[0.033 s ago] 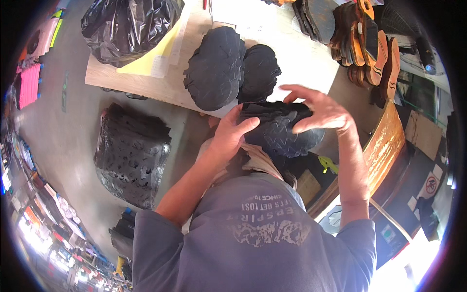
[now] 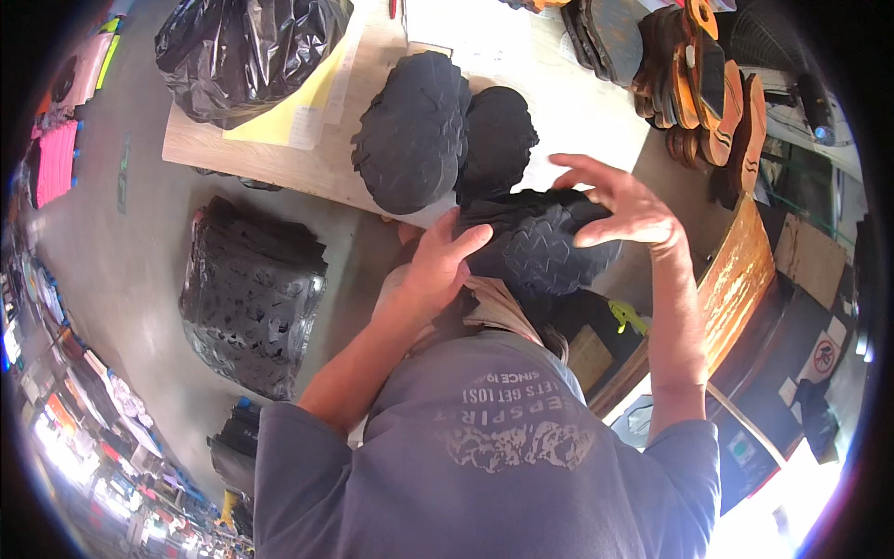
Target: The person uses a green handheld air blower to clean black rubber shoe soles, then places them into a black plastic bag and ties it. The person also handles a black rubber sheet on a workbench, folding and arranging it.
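Observation:
A bundle of black rubber shoe soles with a zigzag tread is held in front of my body, at the table's near edge. Its left end is gripped by my left hand, thumb on top and fingers mostly hidden beneath. Over the right end hovers my right hand, its fingers spread and curved and its thumb close to the tread. I cannot tell whether that thumb touches. Just beyond, on the table, lie a larger stack of black soles and a smaller stack of black soles, side by side.
A black plastic bag and a yellow sheet lie on the table at the left. Black soles in clear wrapping sit on the floor. Orange and black sole-shaped pieces are stacked far right, near a wooden board.
My right hand has shifted slightly right and its fingers have lifted away a little from the bundle. The soles have settled slightly; my left hand keeps its grip.

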A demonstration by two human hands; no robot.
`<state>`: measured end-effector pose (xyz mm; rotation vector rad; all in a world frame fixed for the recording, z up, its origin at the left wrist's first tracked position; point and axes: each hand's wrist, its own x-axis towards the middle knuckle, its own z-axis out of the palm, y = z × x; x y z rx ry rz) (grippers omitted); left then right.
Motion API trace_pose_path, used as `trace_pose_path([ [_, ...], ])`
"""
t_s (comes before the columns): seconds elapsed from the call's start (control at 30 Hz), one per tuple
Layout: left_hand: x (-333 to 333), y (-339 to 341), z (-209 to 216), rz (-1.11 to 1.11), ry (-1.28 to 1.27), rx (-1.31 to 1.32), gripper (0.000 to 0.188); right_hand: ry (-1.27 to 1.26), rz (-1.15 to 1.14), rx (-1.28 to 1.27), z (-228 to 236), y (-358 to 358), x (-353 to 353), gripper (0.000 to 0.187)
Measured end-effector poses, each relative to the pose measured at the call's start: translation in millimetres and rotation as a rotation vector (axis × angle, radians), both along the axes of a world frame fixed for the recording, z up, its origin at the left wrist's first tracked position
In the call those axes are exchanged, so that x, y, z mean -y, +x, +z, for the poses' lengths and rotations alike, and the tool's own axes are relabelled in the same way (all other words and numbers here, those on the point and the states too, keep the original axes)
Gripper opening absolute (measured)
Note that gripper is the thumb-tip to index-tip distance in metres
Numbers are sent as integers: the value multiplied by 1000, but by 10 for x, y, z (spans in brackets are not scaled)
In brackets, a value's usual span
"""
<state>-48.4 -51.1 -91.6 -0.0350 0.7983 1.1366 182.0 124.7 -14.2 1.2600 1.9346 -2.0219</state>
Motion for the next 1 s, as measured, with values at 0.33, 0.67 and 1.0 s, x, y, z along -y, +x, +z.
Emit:
trace_pose_path([
  [0.33, 28, 333, -273, 271, -229, 243, 41, 174, -230, -113, -536, -305, -417, 75],
  [0.67, 108, 275, -298, 127, -233, -208, 18, 350, -212, 10, -1047, -678, -461, 61],
  [1.0, 162, -764, 156, 191, -3, -1416, 36, 1012, -291, 0, -681, -1059, 247, 39],
])
